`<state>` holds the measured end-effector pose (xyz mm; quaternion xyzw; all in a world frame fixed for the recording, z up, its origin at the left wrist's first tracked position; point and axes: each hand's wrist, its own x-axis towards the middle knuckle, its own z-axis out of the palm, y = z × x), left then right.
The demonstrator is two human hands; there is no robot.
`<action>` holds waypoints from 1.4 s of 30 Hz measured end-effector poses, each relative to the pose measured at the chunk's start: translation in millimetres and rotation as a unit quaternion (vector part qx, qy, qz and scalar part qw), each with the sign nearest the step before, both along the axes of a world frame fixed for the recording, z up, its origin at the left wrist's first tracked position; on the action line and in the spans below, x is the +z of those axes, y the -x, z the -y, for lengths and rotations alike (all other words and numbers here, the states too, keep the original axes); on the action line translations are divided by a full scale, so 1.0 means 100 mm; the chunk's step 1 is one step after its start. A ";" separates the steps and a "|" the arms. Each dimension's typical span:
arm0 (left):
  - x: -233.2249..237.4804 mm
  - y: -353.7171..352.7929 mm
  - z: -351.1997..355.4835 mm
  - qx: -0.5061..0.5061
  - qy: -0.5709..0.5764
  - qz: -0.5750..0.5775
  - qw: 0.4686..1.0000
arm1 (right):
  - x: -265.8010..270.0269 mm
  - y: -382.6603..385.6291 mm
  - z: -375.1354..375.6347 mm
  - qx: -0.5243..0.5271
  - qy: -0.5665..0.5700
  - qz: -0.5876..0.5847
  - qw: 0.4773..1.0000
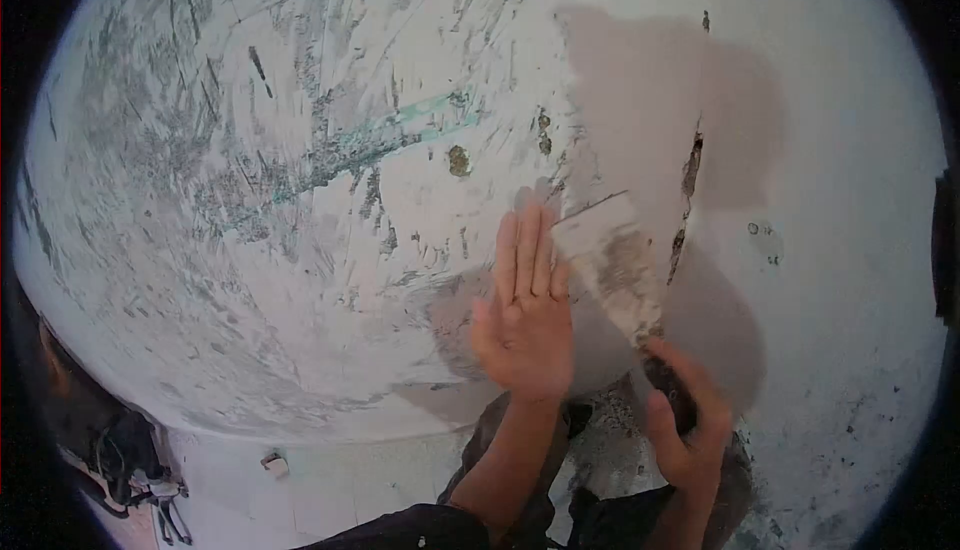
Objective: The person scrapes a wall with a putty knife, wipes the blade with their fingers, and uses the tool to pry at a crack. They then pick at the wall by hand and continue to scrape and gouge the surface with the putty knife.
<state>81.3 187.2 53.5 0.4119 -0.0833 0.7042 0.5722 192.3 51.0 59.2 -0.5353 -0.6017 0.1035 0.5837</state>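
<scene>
My left hand (530, 320) is raised in front of the wall (420, 230), palm toward me, fingers stretched upward and empty. Just to its right, my right hand (690, 410) is wrapped round the dark handle of a wide putty knife (612, 255). The blade points up and left, smeared with pale and grey residue, and its corner is close to my left fingertips. Whether the blade touches the wall cannot be told. Grey scrape marks and a green streak (420, 120) cover the wall's left part; the right part is smoother.
A dark crack (690, 170) runs down the wall at the right, and small holes (458, 160) pit its middle. Dark items (125, 455) lie at the lower left. A small object (274, 464) is on the pale floor (330, 485). My legs are below my hands.
</scene>
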 end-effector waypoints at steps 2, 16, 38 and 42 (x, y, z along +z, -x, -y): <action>0.02 0.01 0.00 -0.036 0.009 0.037 0.999 | 0.09 -0.08 0.07 0.041 0.043 0.007 0.998; 0.04 0.06 -0.01 -0.135 0.010 0.133 0.982 | 0.00 -0.17 0.06 -0.074 -0.057 0.007 0.996; 0.07 0.11 0.03 -0.226 -0.093 -0.004 0.970 | -0.11 -0.05 0.25 0.006 -0.155 -0.319 0.935; -0.05 0.07 -0.01 -0.314 -0.141 -0.018 0.939 | -0.02 0.02 0.35 -0.023 -0.189 -0.280 0.941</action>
